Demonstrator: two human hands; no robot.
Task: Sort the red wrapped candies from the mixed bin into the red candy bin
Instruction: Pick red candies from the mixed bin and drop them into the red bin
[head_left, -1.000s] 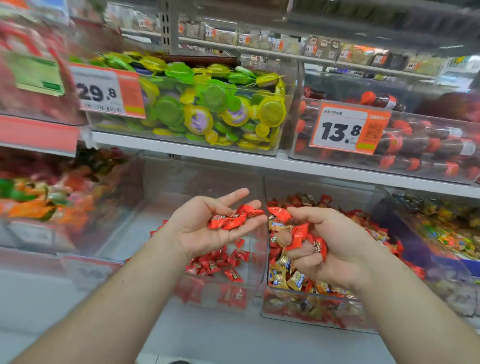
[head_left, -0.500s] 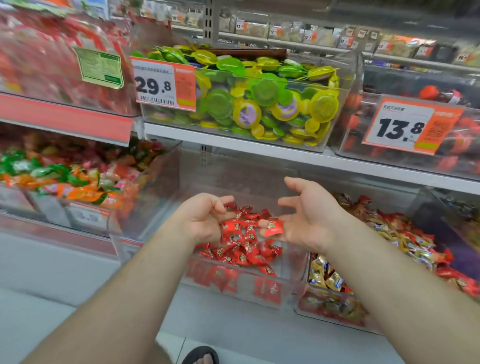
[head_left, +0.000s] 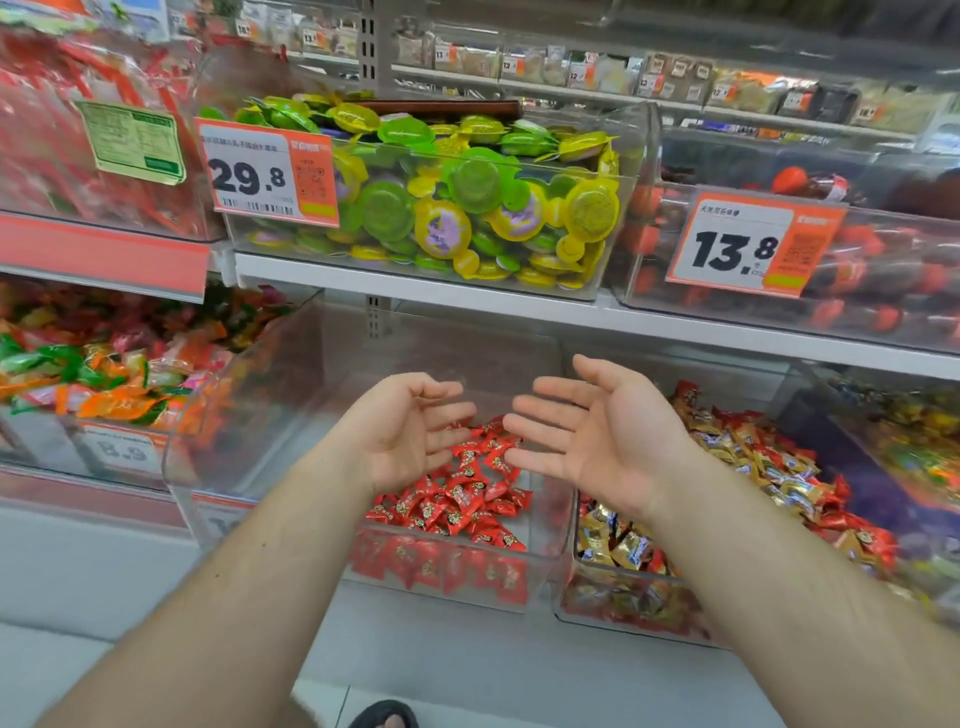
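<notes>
A clear red candy bin (head_left: 270, 415) on the lower shelf holds a pile of red wrapped candies (head_left: 462, 493) at its front right. To its right stands the mixed bin (head_left: 597, 618) with gold and red wrapped candies (head_left: 753, 457). My left hand (head_left: 405, 431) and my right hand (head_left: 592, 431) hover palms up and facing each other above the red pile. Both have relaxed, spread fingers and hold nothing.
Above, a shelf edge (head_left: 467, 296) carries a bin of green and yellow jelly cups (head_left: 441, 208) and a bin of dark bottles (head_left: 831, 260). A bin of orange and green candies (head_left: 104, 374) sits at the left. A sandalled foot (head_left: 384, 716) shows on the floor below.
A second ago both hands held red candies by the mixed bin. They moved left over the red candy bin and let the candies fall; now both palms are bare.
</notes>
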